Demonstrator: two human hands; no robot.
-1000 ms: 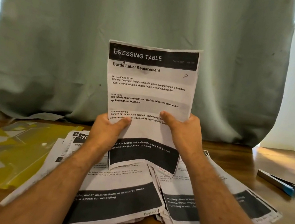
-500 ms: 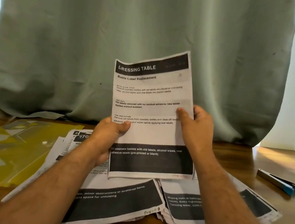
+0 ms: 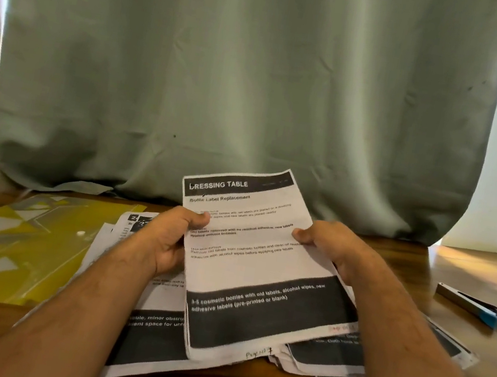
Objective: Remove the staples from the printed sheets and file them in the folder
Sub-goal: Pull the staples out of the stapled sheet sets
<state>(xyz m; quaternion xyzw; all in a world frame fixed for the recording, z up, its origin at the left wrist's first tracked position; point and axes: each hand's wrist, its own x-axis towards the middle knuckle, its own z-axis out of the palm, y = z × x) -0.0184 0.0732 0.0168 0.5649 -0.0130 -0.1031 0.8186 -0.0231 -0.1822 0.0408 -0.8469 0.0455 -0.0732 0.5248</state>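
I've got the white printed sheet headed "DRESSING TABLE" [image 3: 249, 254] pinched at both side edges, left hand [image 3: 166, 240] thumb on its face and right hand [image 3: 326, 244] the same, each grip curled round the paper, which tilts low over the loose pile of printed sheets [image 3: 151, 330] on the wooden tabletop [image 3: 456, 371]. I read this as the check-for-staples step. A dark mark near the top-left corner may be a staple, so next I'd need the grey-and-blue staple remover [image 3: 471, 304] lying well off to my right, or the translucent yellow plastic folder [image 3: 0, 245] on my left.
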